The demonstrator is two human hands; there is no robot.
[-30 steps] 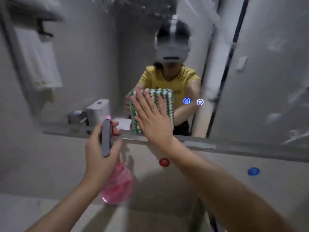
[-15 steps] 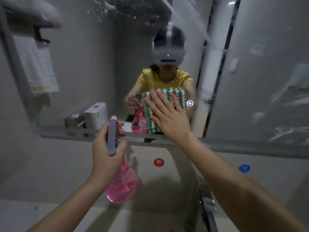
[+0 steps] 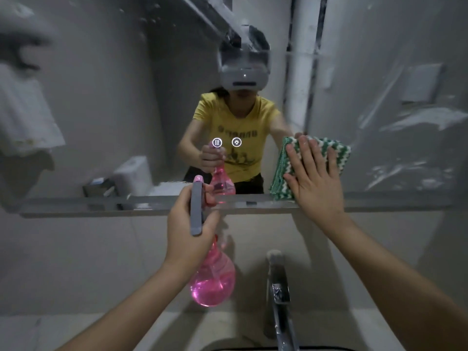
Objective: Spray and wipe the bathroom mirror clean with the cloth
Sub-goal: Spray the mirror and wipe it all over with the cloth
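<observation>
Mirror (image 3: pixel 106 102) fills the upper view, smeared with wet streaks at right, its lower edge on a metal ledge (image 3: pixel 76 207); a chrome faucet (image 3: pixel 277 287) stands below, right of centre. Right hand (image 3: pixel 314 183), fingers spread flat, presses the folded green-and-white cloth (image 3: pixel 339 153) against the glass just above the ledge. Left hand (image 3: pixel 188 229) is curled round the neck and grey trigger of the pink spray bottle (image 3: pixel 214 282), held upright below the ledge, clear of the glass.
</observation>
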